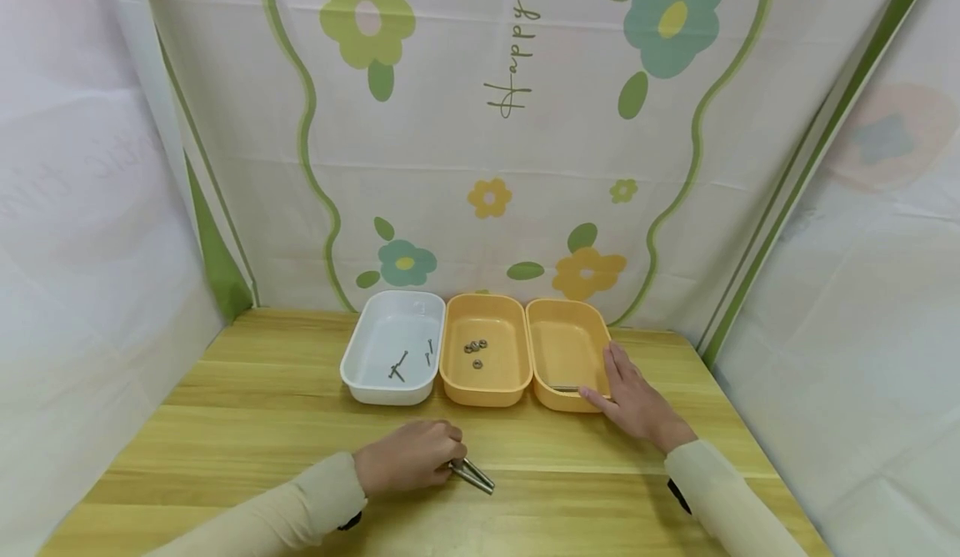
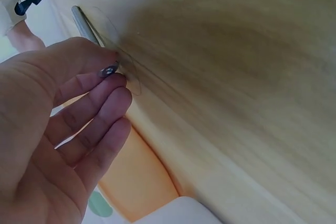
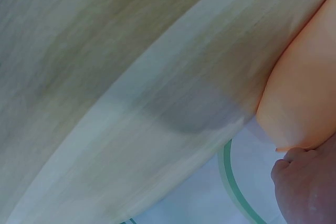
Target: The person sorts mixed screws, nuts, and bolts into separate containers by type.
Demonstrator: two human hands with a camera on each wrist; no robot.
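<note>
My left hand [image 1: 411, 457] pinches slim metal rods [image 1: 472, 475] between thumb and fingertips, low over the table in front of the containers. In the head view two rod lengths stick out to the right, close together. Seen from the left wrist, a rod [image 2: 84, 24] with a ridged surface points away past the thumb, and a small metal end shows at the fingertips. My right hand [image 1: 637, 403] rests on the front right corner of the right yellow container [image 1: 573, 404], fingers fairly straight along its side rim, thumb over its front rim. A metal rod [image 1: 564, 388] lies inside there.
Left of it stand a middle yellow container [image 1: 486, 394] with several nuts [image 1: 476, 346] and a white container [image 1: 390, 394] with several small screws [image 1: 401, 363]. All three stand side by side at the wooden table's [image 1: 517, 524] back, against a flowered cloth [image 1: 480, 148].
</note>
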